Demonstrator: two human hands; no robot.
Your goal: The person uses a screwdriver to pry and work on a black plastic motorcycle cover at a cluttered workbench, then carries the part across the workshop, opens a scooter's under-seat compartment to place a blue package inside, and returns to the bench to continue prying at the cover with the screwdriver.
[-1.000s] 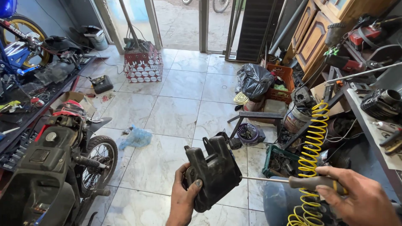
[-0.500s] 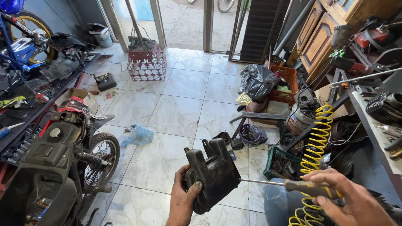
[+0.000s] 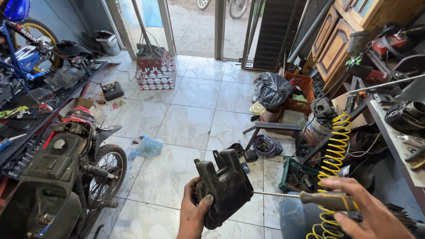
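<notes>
I see my left hand at about 6 o'clock in the view, wrapped around a black plastic housing, thumb pressed on its front face and fingers behind it. The housing stands nearly upright, its long axis running from 6 to 12 o'clock with a slight lean toward 1, and two short mounting ears at its top end point up toward the doorway.

My right hand sits at 4 o'clock, closed around the dark, yellow-striped handle of a screwdriver. The tool lies almost level, its long axis from 3 to 9 o'clock, and the thin shaft points left, with the tip meeting the right side of the housing.

A yellow coiled air hose hangs just behind the handle. A motorcycle stands at 8 o'clock on the tiled floor, a blue plastic bag lies beside its wheel, and a red wire basket sits at 11 o'clock near the door.
</notes>
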